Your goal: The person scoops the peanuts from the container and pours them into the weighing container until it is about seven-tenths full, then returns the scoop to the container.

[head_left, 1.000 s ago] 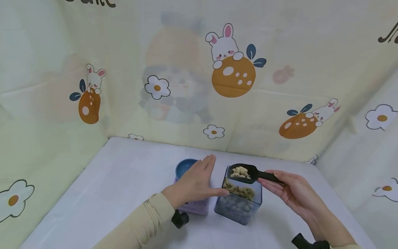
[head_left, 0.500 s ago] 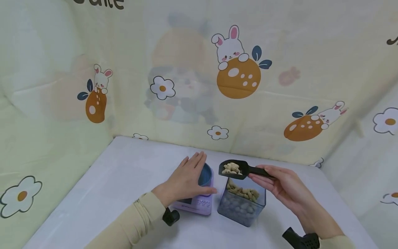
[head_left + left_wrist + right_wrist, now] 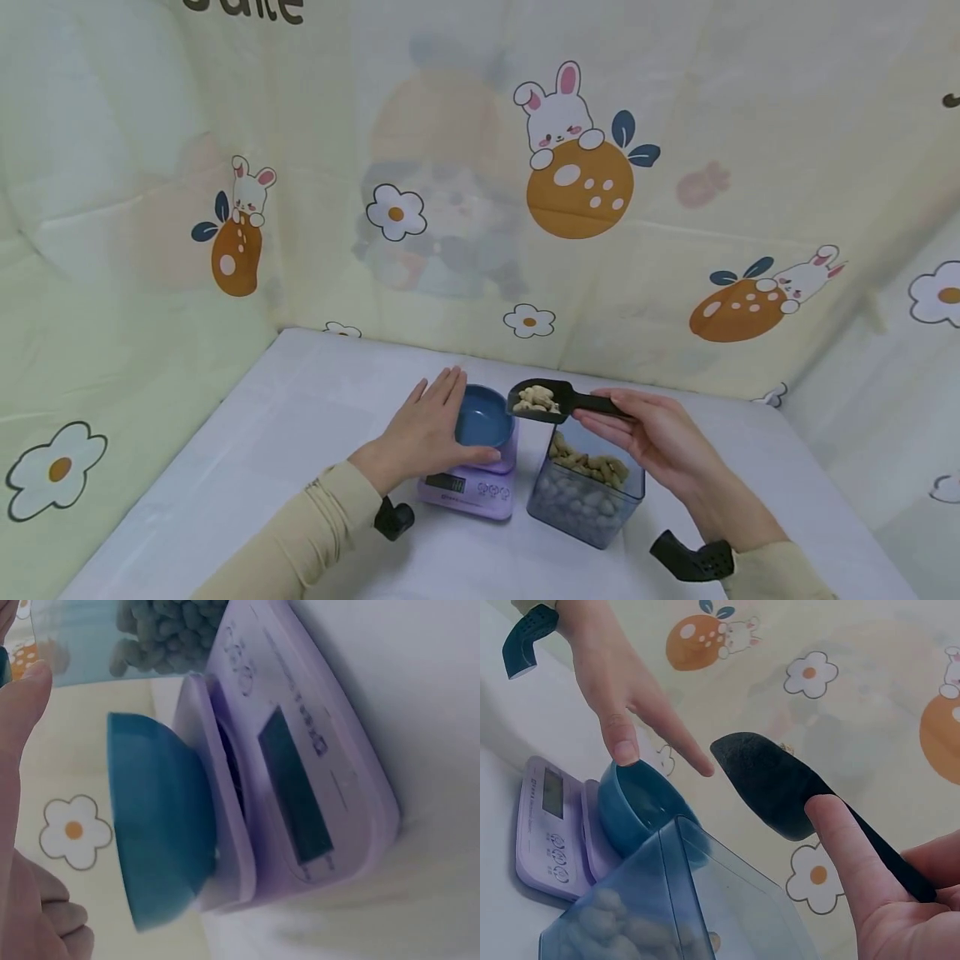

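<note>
My right hand [image 3: 660, 437] holds a black scoop [image 3: 568, 402] by its handle. Unshelled peanuts [image 3: 537, 399] lie in the scoop, which is raised between the bowl and the box. A blue bowl [image 3: 486, 418] sits on a purple digital kitchen scale [image 3: 483, 498], its visible inside bare. My left hand [image 3: 422, 435] hovers at the bowl's left rim with straight fingers and the thumb spread. In the right wrist view, that thumb [image 3: 620, 739] is close to the rim; contact is unclear. Right of the scale stands a clear bluish box [image 3: 573, 510] with more peanuts [image 3: 592, 467].
A white cloth covers the table [image 3: 330, 392]. Behind it hangs a pale curtain [image 3: 450, 275] printed with rabbits and flowers. The box stands close beside the scale, with a narrow gap between them. Black wrist devices [image 3: 693, 558] are strapped to both forearms.
The right hand has carried the loaded scoop left, from over the box to the bowl's right edge. The left hand has shifted left, uncovering the bowl and scale display. The head view turned slightly.
</note>
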The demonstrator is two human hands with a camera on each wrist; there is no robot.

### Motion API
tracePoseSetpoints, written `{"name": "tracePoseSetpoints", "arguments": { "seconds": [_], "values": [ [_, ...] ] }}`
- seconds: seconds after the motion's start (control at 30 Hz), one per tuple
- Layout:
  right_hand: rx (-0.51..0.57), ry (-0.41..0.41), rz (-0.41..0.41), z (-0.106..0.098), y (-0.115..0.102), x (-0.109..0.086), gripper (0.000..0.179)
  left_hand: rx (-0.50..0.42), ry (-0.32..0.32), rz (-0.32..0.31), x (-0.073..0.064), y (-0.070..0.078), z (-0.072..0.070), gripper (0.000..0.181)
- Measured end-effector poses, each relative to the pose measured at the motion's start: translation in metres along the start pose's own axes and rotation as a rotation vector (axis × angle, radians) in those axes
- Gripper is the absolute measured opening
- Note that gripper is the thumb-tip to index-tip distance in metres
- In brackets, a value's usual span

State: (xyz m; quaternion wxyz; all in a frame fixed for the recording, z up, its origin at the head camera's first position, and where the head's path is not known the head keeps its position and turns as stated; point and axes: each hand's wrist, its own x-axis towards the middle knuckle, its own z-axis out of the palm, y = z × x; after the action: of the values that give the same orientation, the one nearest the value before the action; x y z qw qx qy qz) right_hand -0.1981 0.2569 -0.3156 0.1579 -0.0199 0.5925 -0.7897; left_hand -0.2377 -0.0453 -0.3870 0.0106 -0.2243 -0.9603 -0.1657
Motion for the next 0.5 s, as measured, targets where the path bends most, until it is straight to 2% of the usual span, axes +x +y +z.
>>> {"name": "tracePoseSetpoints", "arguments": {
  "seconds": [0.2,0.37,0.5],
  "values": [
    [-0.023,-0.012,-0.010,0.007,0.004,0.008,0.026,-0.006,-0.004,-0.029,-0.002,-0.008,0.003,0.119],
    [-0.054,-0.003,-0.017,0.015,0.007,0.014,0.042,0.011,-0.020,-0.059,-0.002,-0.012,0.008,0.119],
    [-0.094,0.018,-0.007,0.021,0.009,0.019,0.047,0.023,-0.022,-0.077,-0.001,-0.014,0.011,0.119]
  ]
}}
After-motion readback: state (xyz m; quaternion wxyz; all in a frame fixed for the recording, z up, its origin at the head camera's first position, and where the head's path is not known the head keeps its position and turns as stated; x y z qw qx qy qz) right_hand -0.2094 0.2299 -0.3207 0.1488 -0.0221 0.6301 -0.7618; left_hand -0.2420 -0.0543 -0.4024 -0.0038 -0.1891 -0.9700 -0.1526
